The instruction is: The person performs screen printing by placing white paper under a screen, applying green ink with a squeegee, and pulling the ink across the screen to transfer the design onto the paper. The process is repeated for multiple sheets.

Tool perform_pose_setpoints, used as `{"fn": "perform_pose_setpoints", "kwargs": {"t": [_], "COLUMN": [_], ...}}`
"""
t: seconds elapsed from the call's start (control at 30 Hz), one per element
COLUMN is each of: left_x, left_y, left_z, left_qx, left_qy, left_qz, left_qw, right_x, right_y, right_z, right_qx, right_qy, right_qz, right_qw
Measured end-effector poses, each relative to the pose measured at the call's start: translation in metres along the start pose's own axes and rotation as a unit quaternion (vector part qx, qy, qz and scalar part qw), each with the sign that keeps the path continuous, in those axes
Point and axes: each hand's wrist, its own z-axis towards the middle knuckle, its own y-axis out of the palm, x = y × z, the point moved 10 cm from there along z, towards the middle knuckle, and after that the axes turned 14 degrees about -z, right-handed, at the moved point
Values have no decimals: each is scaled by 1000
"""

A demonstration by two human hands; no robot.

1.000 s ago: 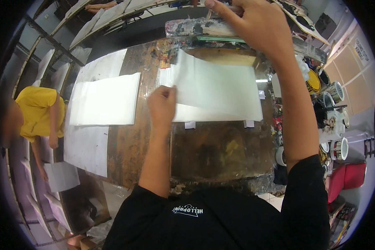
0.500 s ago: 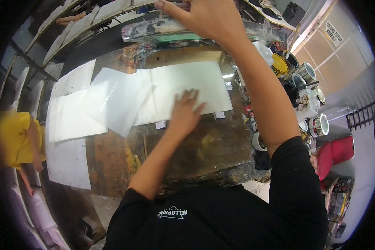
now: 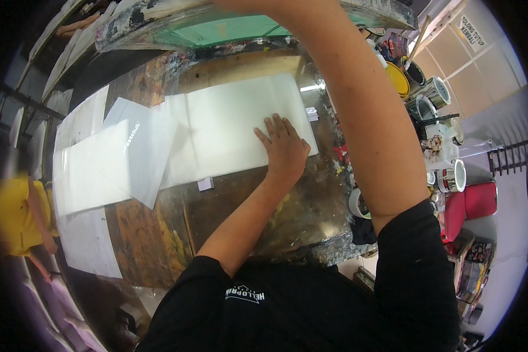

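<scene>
My left hand (image 3: 286, 149) lies with spread fingers on a milky, translucent plastic sheet (image 3: 223, 126), near its right end. The sheet rests flat on a stained brown work board (image 3: 234, 217). To its left, a loose clear plastic piece with white print (image 3: 152, 146) lies at an angle, beside a stack of whitish plastic pieces (image 3: 94, 173). My right arm reaches up to a screen-printing frame (image 3: 141, 29) with green mesh, raised above the far side. My right hand (image 3: 246, 4) is at the frame's edge, cut off by the picture's top; its fingers are hidden.
Small white tabs (image 3: 205, 184) sit along the sheet's edges. Paint cans (image 3: 450, 176), a yellow lid (image 3: 398, 80) and other pots crowd the right side. A red chair (image 3: 480, 199) stands beyond. At far left is a person in yellow (image 3: 20, 217), beside racks (image 3: 23, 97).
The screen frame now appears larger and nearer, its green mesh more visible. My left hand has moved right across the sheet. The loose printed piece now lies farther left, partly behind the stack.
</scene>
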Motion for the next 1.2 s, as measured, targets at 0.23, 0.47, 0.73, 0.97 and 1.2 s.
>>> {"fn": "perform_pose_setpoints", "kwargs": {"t": [0.23,0.47,0.73,0.97,1.2], "left_x": [14,-23,-15,-48,-13], "left_y": [-7,-9,-24,-34,-44], "left_z": [6,10,-13,4,9], "left_qx": [-50,-77,60,87,-20], "left_qy": [-6,-3,57,33,93], "left_qz": [-14,-85,-85,-216,-78], "left_qw": [999,993,993,972,992], "right_x": [9,-3,-8,-10,-5], "right_y": [-5,-13,-3,-1,-3], "right_z": [-8,-24,-27,-30,-15], "right_qx": [6,40,9,21,9], "right_qy": [-2,-1,-5,-22,1], "right_qz": [19,62,17,31,21], "right_qw": [1000,997,1000,999,1000]}}
